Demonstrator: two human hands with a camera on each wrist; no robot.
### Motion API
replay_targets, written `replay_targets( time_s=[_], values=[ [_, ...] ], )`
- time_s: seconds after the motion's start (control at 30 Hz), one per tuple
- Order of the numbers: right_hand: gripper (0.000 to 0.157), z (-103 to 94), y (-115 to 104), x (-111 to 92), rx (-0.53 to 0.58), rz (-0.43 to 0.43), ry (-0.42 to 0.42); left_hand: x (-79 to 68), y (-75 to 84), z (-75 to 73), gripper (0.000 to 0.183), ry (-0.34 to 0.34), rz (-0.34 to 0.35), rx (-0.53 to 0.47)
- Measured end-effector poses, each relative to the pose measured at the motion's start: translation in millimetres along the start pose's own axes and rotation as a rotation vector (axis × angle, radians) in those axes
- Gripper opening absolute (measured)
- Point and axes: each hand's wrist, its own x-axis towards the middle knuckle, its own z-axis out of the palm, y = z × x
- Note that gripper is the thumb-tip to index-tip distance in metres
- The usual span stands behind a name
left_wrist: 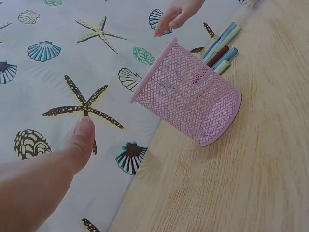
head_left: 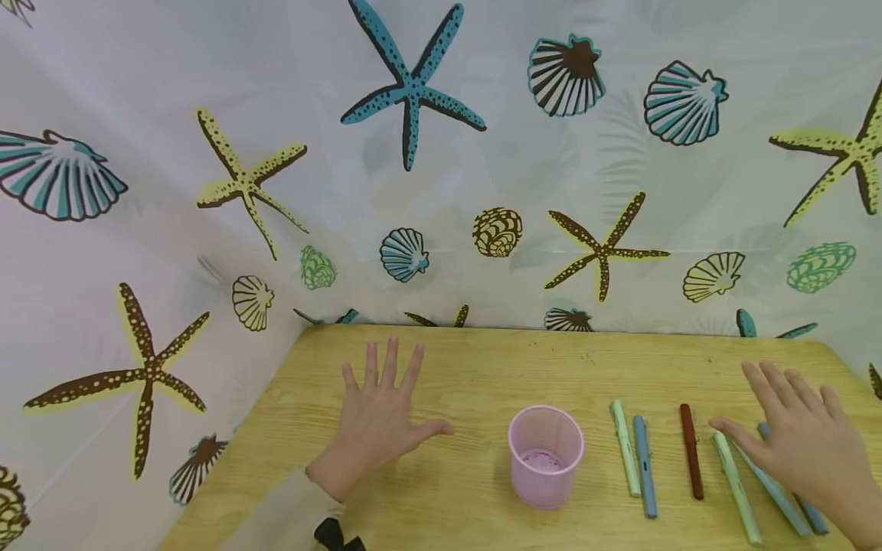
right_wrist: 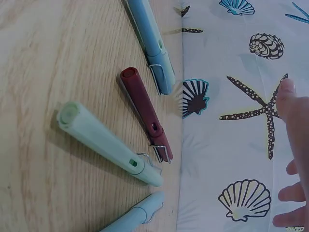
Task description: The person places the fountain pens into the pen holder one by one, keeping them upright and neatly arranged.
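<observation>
My left hand (head_left: 379, 425) hovers over the left half of the table with its fingers spread, holding nothing. To its right stands an upright pink mesh pen cup (head_left: 543, 490), with no pen visible inside. My right hand (head_left: 802, 440), fingers extended and nothing in them, is above the pens at the right and partly hides two blue pens (head_left: 775, 493). A dark red pen (head_left: 691, 451) lies between a light green pen (head_left: 737, 486) and another blue pen (head_left: 645, 467). Beside that blue one lies a second light green pen (head_left: 625, 451). Metal clips show on the pens in the right wrist view.
The wooden table (head_left: 468, 375) meets a pale cloth (head_left: 441, 283) printed with starfish and shells along its back and left sides. A long sleeve (head_left: 285, 516) covers the left forearm, with a black strap (head_left: 334, 533) near the wrist.
</observation>
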Motion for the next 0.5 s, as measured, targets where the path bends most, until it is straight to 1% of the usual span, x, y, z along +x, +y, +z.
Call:
replay_targets(
  time_s=[0.1,0.2,0.3,0.33,0.4,0.43,0.5],
  values=[
    [0.095,0.3,2.6,1.1,0.03,-0.083,0.107,-0.6,0.6,-0.9,0.11,0.012,-0.011,-0.021],
    [0.093,0.6,5.7,4.4,0.055,-0.173,0.25,-1.0,1.8,-0.8,0.108,0.025,-0.023,-0.056],
    [0.092,1.9,8.9,6.2,0.085,-0.208,0.35,0.6,3.8,0.4,0.103,0.042,-0.037,-0.121],
    [0.09,2.1,9.7,5.7,0.094,-0.202,0.361,1.4,4.8,0.8,0.101,0.043,-0.041,-0.151],
    [0.086,3.0,11.7,3.0,0.115,-0.162,0.349,3.3,7.0,1.6,0.096,0.047,-0.048,-0.215],
    [0.081,3.5,12.3,1.1,0.13,-0.127,0.325,4.1,8.3,2.1,0.094,0.045,-0.049,-0.247],
    [0.073,3.5,13.4,-2.6,0.161,-0.036,0.242,5.2,11.1,2.6,0.09,0.044,-0.04,-0.308]
  ],
)
